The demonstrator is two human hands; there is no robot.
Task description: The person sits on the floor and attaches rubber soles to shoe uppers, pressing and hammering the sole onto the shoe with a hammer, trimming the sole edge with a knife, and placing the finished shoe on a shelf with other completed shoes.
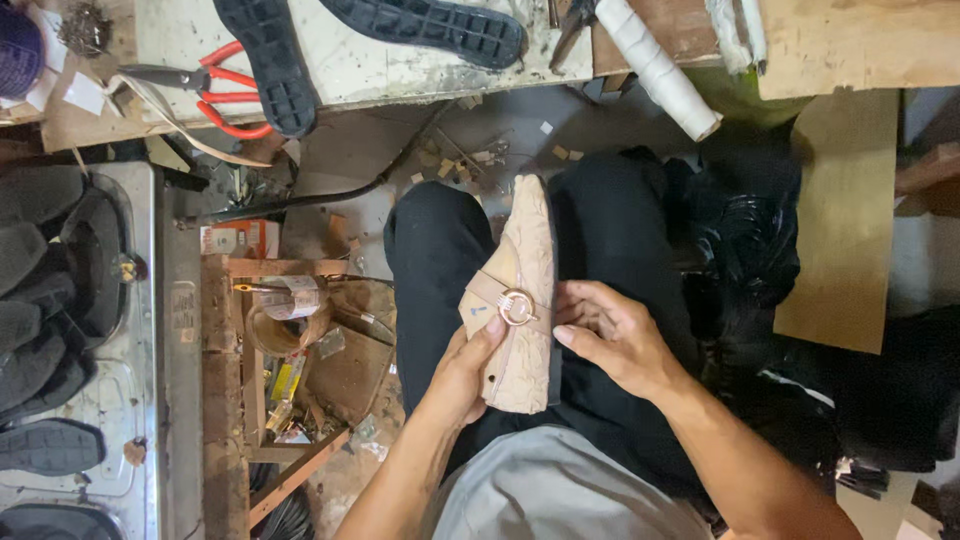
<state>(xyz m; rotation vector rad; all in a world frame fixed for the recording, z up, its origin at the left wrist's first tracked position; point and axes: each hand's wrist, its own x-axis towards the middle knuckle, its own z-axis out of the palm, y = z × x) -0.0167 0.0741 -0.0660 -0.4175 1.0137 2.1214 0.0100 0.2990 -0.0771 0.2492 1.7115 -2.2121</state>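
Observation:
A beige patterned shoe upper (528, 260) with a strap and a round metal ring buckle (518, 307) stands over my lap, toe pointing away from me. My left hand (465, 372) grips its near end from the left, thumb lying just below the buckle. My right hand (612, 335) holds the right edge of the shoe, fingertips pressed against its side. My black trousers (610, 220) show under the shoe.
Two black soles (270, 60) lie on a workbench ahead, beside red-handled pliers (215, 95) and a white roll (660, 70). A wooden crate of tools (290, 350) sits at my left. More dark soles (40, 300) are stacked far left. Wooden boards (845, 220) stand right.

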